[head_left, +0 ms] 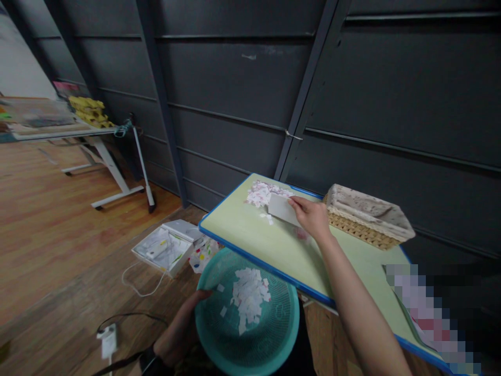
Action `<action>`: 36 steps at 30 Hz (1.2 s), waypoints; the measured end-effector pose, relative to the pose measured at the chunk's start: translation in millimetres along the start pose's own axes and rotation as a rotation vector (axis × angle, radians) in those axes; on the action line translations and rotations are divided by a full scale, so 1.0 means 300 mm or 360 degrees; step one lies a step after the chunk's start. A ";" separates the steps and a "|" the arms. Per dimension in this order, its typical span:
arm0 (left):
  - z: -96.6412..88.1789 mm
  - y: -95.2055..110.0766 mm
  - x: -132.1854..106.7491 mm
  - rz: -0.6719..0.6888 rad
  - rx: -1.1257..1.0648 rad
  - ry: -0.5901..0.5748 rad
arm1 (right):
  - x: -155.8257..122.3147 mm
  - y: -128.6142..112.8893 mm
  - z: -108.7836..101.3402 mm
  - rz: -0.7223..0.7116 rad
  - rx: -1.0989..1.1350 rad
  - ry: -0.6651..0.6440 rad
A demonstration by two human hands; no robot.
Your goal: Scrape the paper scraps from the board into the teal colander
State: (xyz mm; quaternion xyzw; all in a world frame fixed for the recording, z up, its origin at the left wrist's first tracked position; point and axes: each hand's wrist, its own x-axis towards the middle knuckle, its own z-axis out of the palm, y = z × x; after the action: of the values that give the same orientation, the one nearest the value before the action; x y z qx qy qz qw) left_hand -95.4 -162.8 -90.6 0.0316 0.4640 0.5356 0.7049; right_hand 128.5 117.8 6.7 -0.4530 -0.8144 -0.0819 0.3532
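Note:
My right hand point(312, 216) is closed on a white card point(282, 209) and holds it upright on the green table point(274, 245). The card's edge stands beside a pile of small white and pink paper scraps point(262, 193) at the table's far corner. My left hand point(188, 318) grips the rim of a round teal basket point(270, 339) held below the table's near edge. Several white paper scraps point(248, 297) lie inside the basket.
A wicker basket with a cloth liner point(368, 214) sits on the table's far right. On the wooden floor lie an open white box point(166, 250), a cable and a white plug point(107, 339). A second table point(78, 130) stands at the far left by the dark wall.

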 end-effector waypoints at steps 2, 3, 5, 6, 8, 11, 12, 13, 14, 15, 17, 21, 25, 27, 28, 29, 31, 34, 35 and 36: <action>-0.002 0.000 0.001 -0.0017 -0.0016 0.0021 | 0.005 -0.006 0.012 0.0001 0.0030 0.0039; -0.002 0.000 0.001 -0.0020 -0.0024 0.0018 | 0.008 -0.011 0.023 -0.0008 0.0039 0.0037; -0.003 0.000 -0.001 -0.0027 -0.0025 0.0000 | 0.012 -0.023 0.046 -0.0034 0.0054 -0.0002; -0.003 0.000 -0.002 -0.0029 -0.0018 -0.0005 | 0.014 -0.029 0.057 -0.0045 0.0058 -0.0034; -0.002 -0.001 -0.003 -0.0024 0.0010 -0.0018 | 0.016 -0.037 0.074 -0.0054 0.0056 -0.0106; -0.002 -0.001 -0.004 -0.0006 0.0008 -0.0035 | 0.015 -0.038 0.079 -0.0081 0.0044 -0.0205; -0.001 -0.001 -0.004 -0.0004 -0.0009 -0.0044 | 0.015 -0.036 0.076 -0.0091 0.0035 -0.0218; -0.001 -0.002 -0.003 -0.0007 -0.0026 -0.0046 | 0.014 -0.032 0.070 -0.0097 0.0022 -0.0219; 0.000 -0.002 -0.002 -0.0009 -0.0037 -0.0040 | 0.013 -0.028 0.062 -0.0097 0.0003 -0.0209; 0.001 -0.002 -0.001 -0.0015 -0.0037 -0.0030 | 0.013 -0.023 0.053 -0.0091 -0.0020 -0.0193; 0.002 -0.004 0.000 -0.0022 -0.0021 -0.0002 | 0.013 -0.014 0.032 -0.0079 -0.0058 -0.0165; 0.000 -0.005 0.000 -0.0010 -0.0045 -0.0018 | 0.014 0.005 -0.005 -0.0059 -0.0018 -0.0144; 0.000 0.000 -0.003 -0.0019 -0.0039 -0.0036 | 0.012 0.016 -0.023 -0.0046 0.0160 -0.0105; 0.001 0.003 -0.003 -0.0003 -0.0030 -0.0024 | 0.009 0.015 -0.025 -0.0018 0.0208 -0.0069; 0.002 0.004 -0.002 0.0004 -0.0034 -0.0026 | 0.008 0.012 -0.024 0.0000 0.0210 -0.0057; 0.003 0.005 -0.001 0.0005 -0.0045 -0.0036 | 0.006 0.009 -0.024 0.0012 0.0207 -0.0055; 0.005 0.006 0.005 -0.0010 -0.0063 -0.0045 | 0.002 0.001 -0.022 0.0014 0.0219 -0.0074; 0.009 0.006 0.016 0.0014 -0.0063 -0.0019 | -0.002 -0.007 -0.014 -0.0004 0.0320 -0.0075; 0.011 0.007 0.018 0.0035 -0.0061 -0.0022 | -0.004 -0.009 -0.008 0.0003 0.0360 -0.0052; 0.013 0.009 0.020 0.0055 -0.0059 -0.0022 | -0.005 -0.010 0.000 0.0014 0.0398 -0.0024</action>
State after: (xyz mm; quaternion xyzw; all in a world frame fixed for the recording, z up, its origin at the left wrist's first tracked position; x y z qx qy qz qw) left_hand -94.7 -155.1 -90.6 0.0302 0.4484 0.5559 0.6993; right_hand 126.7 114.9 6.2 -0.4096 -0.8189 0.0254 0.4011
